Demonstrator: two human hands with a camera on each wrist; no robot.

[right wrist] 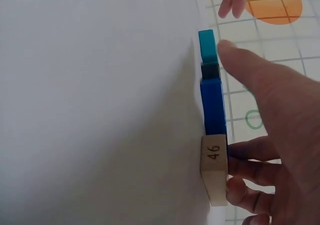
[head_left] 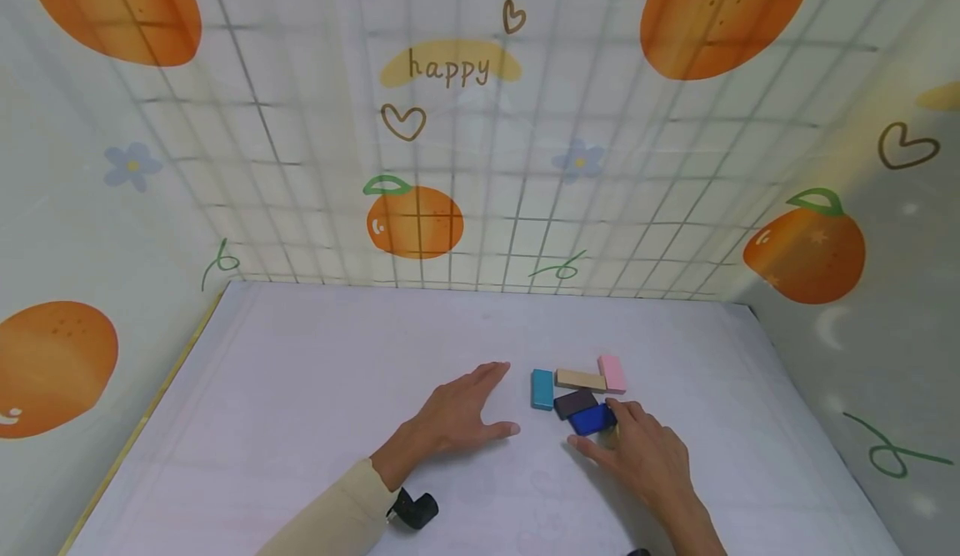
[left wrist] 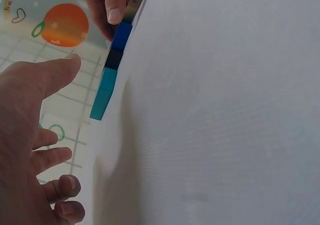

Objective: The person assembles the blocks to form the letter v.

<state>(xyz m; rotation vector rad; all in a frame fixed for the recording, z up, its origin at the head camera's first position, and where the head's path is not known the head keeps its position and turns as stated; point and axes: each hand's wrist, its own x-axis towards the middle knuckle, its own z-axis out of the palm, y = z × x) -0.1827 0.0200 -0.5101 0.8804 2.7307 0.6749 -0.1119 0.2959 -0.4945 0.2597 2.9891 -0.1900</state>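
Zero held: left grip (head_left: 461, 413) spread wide, right grip (head_left: 643, 454) loosely parted by the blue block (head_left: 591, 419) (light, stiff wood, I'd guess); pinch its long sides.

Bright, diffuse light on the white tabletop (head_left: 315, 356); broad, soft-edged shadows across it; wrist views greyer, slightly soft.

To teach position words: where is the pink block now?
In the head view, the pink block is right of centre, beyond the right hand, a tan block at its left.
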